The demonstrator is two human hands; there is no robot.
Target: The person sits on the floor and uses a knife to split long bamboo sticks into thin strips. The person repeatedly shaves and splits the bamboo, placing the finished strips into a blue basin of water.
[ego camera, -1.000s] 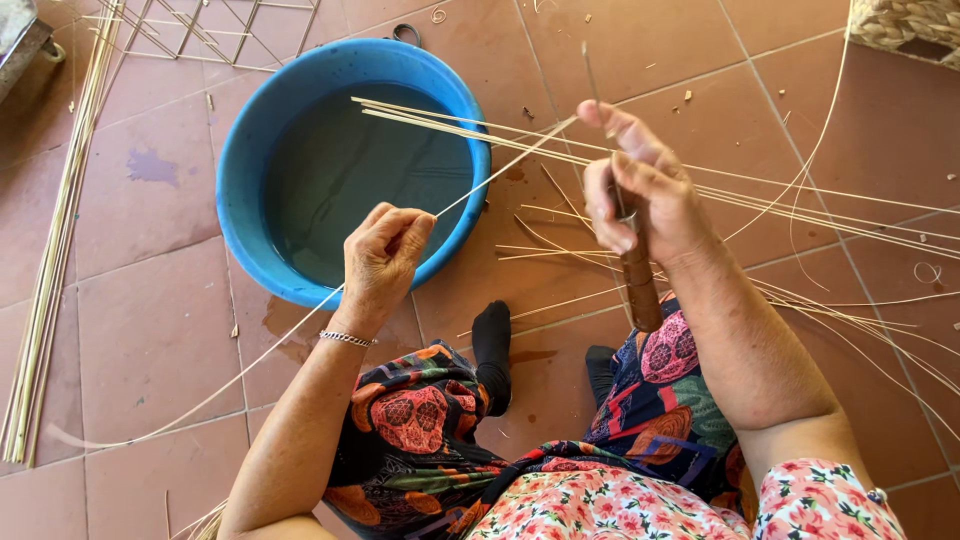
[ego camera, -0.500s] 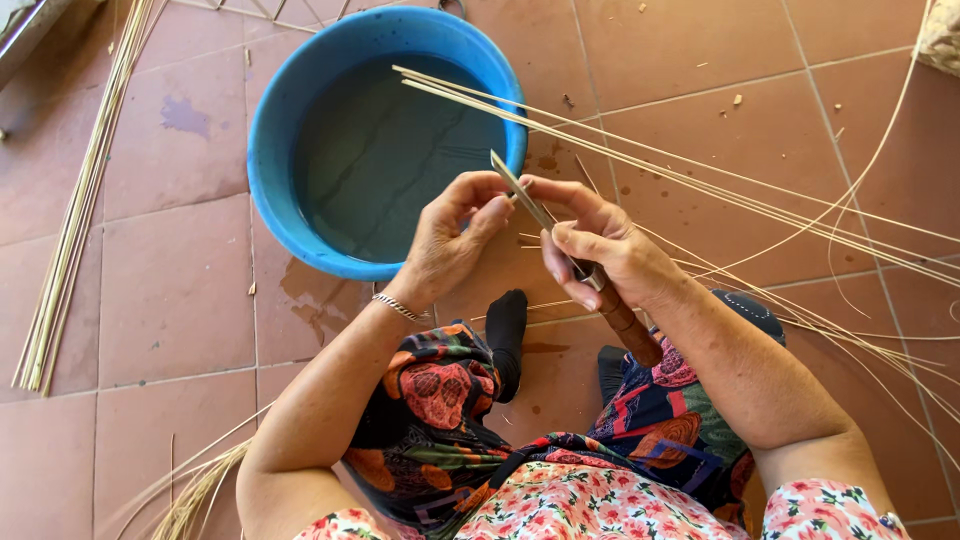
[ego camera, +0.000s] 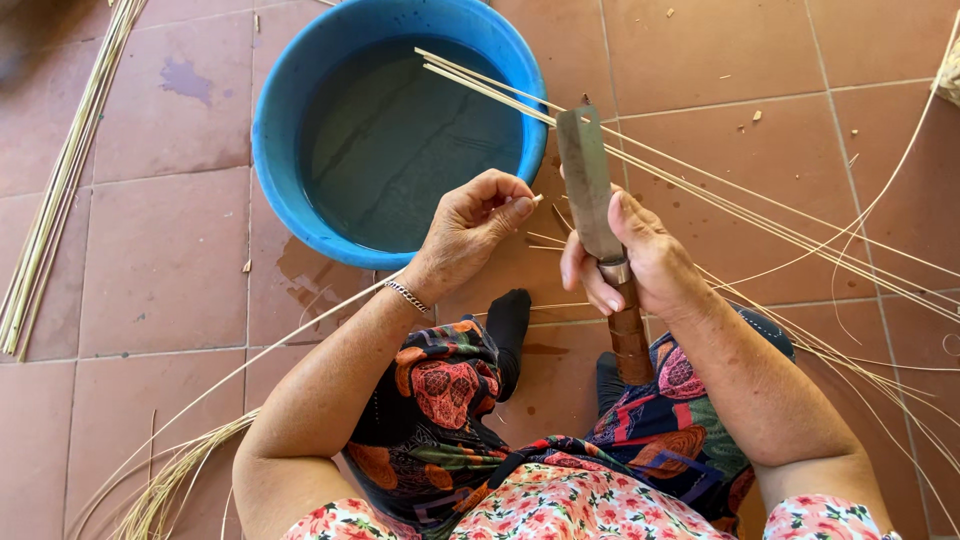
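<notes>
My right hand (ego camera: 640, 255) grips a knife (ego camera: 590, 185) with a flat grey blade pointing up and a brown wooden handle (ego camera: 630, 335) below the fist. My left hand (ego camera: 478, 225), with a thin bracelet at the wrist, pinches the end of a thin pale cane strip (ego camera: 300, 325) beside the blade. That strip runs down-left under my forearm. Both hands sit just below the rim of a blue basin (ego camera: 290, 130) filled with dark water.
Several long pale cane strips (ego camera: 760, 210) lie from the basin rim across the red tiled floor to the right. A bundle of thicker canes (ego camera: 55, 190) lies at the left edge. Loose fibres (ego camera: 170, 475) curl at bottom left. My patterned skirt covers my lap.
The knife has turned upright with the blade's flat side facing me. My left hand has shifted slightly left of the blade, still pinching the strip. The view has moved closer to the basin.
</notes>
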